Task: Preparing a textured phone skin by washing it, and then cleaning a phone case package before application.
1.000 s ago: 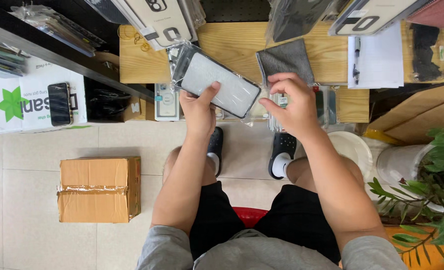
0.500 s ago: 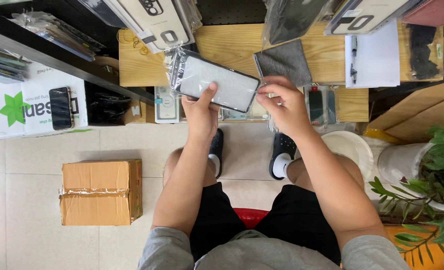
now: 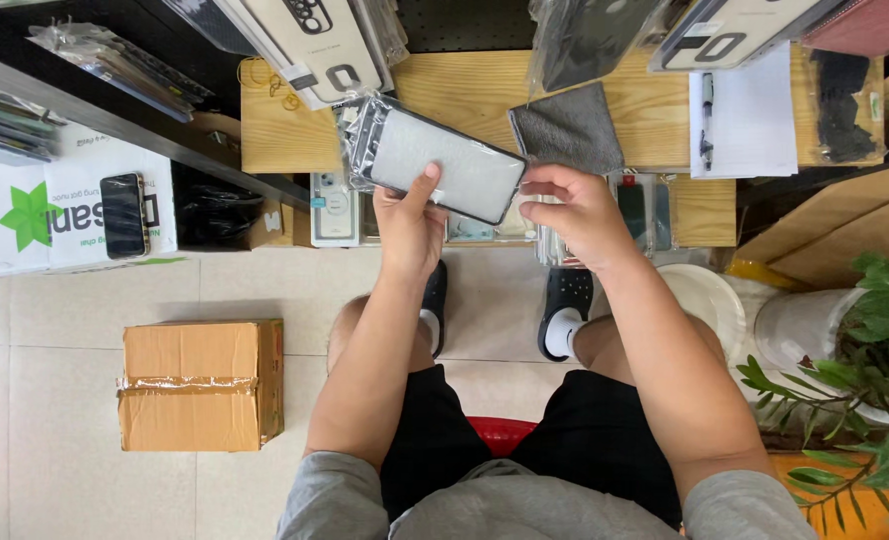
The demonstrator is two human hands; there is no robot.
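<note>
Holding a phone-shaped glass panel (image 3: 445,165) in a clear plastic sleeve above the wooden counter (image 3: 465,100), the left hand (image 3: 410,225) has its grip closed around the panel's lower edge, thumb pressed on the pale face. The panel lies tilted, its long axis running from 10 o'clock to 4 o'clock. The right hand (image 3: 575,215) sits at the panel's 4 o'clock corner, fingertips pinched narrow against that end; whether they hold the sleeve or the panel itself I cannot tell. A grey cloth (image 3: 570,130) lies on the counter just at 12 o'clock of the right hand. A cardboard box (image 3: 200,385) rests on the tiled floor at 8 o'clock, well apart.
</note>
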